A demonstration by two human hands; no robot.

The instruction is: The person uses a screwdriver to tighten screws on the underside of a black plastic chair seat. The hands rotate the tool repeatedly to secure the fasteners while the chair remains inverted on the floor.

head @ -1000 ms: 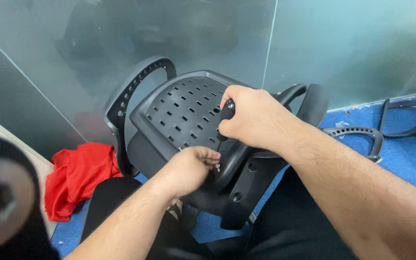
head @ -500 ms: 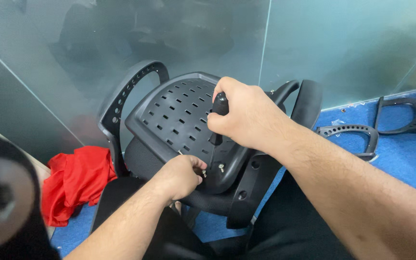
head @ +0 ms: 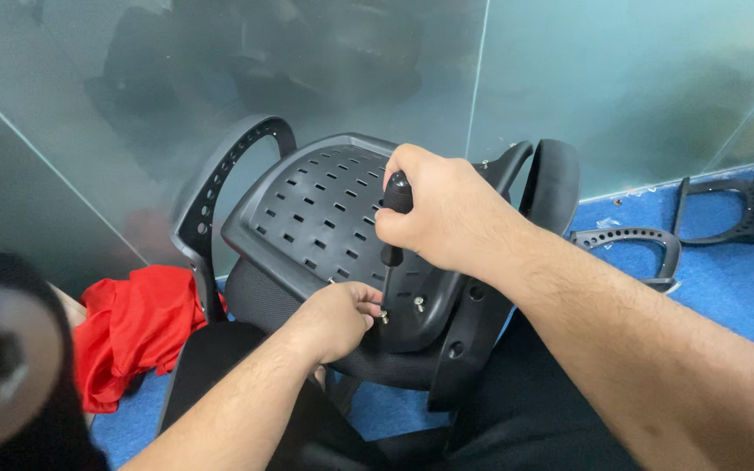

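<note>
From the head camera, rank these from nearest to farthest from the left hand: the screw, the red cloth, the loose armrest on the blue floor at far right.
From the left hand:
1. Screw, at its fingertips.
2. Red cloth, on the floor, left.
3. Loose armrest, far right by the glass wall.

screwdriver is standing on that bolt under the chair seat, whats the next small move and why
Probably turn the screwdriver with the right hand while the left hand steadies the bolt. The tool stands upright with its tip down by that bolt on the black perforated seat plate, and the left fingertips pinch right beside it.
</note>
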